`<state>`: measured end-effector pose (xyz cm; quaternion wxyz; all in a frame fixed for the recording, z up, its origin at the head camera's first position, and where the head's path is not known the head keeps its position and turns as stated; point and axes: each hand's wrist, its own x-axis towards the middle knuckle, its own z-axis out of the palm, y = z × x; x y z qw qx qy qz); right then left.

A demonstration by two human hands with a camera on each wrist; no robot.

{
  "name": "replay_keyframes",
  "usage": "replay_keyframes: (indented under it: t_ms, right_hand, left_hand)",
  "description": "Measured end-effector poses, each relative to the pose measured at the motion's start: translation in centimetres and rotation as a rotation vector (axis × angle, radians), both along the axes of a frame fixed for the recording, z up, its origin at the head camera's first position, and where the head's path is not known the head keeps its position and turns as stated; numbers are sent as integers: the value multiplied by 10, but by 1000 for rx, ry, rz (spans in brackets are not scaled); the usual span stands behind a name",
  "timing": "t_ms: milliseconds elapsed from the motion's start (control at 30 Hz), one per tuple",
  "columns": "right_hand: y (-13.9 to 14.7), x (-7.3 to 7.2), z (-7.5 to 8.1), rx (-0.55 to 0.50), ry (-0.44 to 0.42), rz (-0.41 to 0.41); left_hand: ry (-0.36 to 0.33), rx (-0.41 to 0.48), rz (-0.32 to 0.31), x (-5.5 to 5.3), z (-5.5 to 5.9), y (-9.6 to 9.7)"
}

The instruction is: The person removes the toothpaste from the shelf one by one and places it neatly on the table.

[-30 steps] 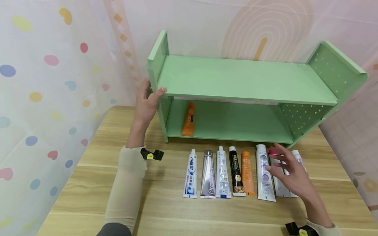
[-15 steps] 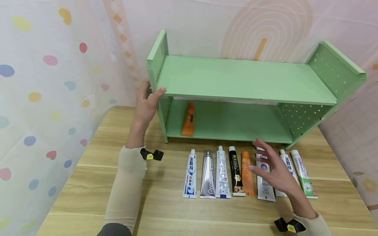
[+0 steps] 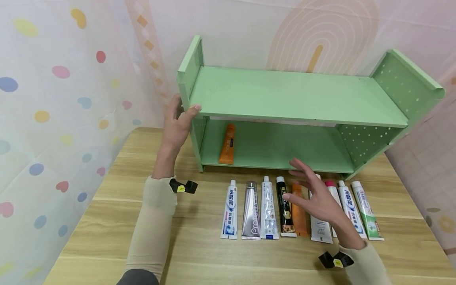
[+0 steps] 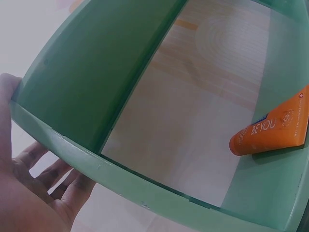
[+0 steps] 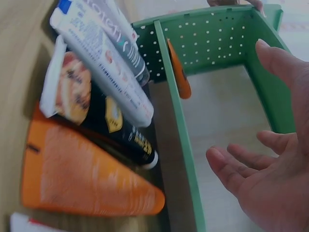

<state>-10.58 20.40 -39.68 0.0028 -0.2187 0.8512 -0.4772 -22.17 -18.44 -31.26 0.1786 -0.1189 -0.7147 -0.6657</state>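
My left hand (image 3: pixel 174 128) grips the left side panel of a green two-level shelf (image 3: pixel 295 95), thumb over its front edge and fingers on the outer side. In the left wrist view, an orange tube (image 4: pixel 273 128) lies on the lower board near that panel. My right hand (image 3: pixel 317 198) hovers with fingers spread and holds nothing. It hangs above the row of tubes, partly covering a second orange tube (image 3: pixel 299 215) and a white tube (image 3: pixel 322 231). Left of them lies a black tube (image 3: pixel 285 209) with a white cap.
Further left in the row are a white-and-blue tube (image 3: pixel 230 213), a silver tube (image 3: pixel 251 213) and a white tube with a blue end (image 3: pixel 269 209). To the right lie a pink-capped tube (image 3: pixel 331 184), another blue-white tube (image 3: pixel 350 208) and a green-white tube (image 3: pixel 368 213). The wooden table (image 3: pixel 199 257) bears them all.
My right hand has moved left across the row, from over the pink-capped tube toward the orange and black tubes. The left hand, shelf and tubes stay in place.
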Motion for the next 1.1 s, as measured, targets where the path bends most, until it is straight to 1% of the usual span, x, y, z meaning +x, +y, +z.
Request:
replay_keyframes:
  t_ms: [133, 233, 433, 600, 800, 933, 1100]
  right_hand:
    - [-9, -7, 4, -28, -29, 23]
    - [-17, -13, 7, -63, -25, 46]
    - [-33, -23, 12, -87, -35, 72]
    - [-44, -31, 14, -127, -78, 94]
    - [-57, -44, 17, -175, -116, 116]
    - [-66, -51, 19, -212, -146, 131]
    - [-77, -59, 19, -217, -182, 124]
  left_hand:
    - [-2, 0, 3, 1, 1, 0]
    - [-3, 0, 7, 1, 0, 0]
    - [1, -2, 7, -1, -1, 1]
    - [-2, 7, -4, -2, -2, 1]
    - [-9, -1, 8, -1, -1, 2]
    - [-5, 1, 5, -2, -1, 3]
    - [-2, 0, 9, -3, -1, 3]
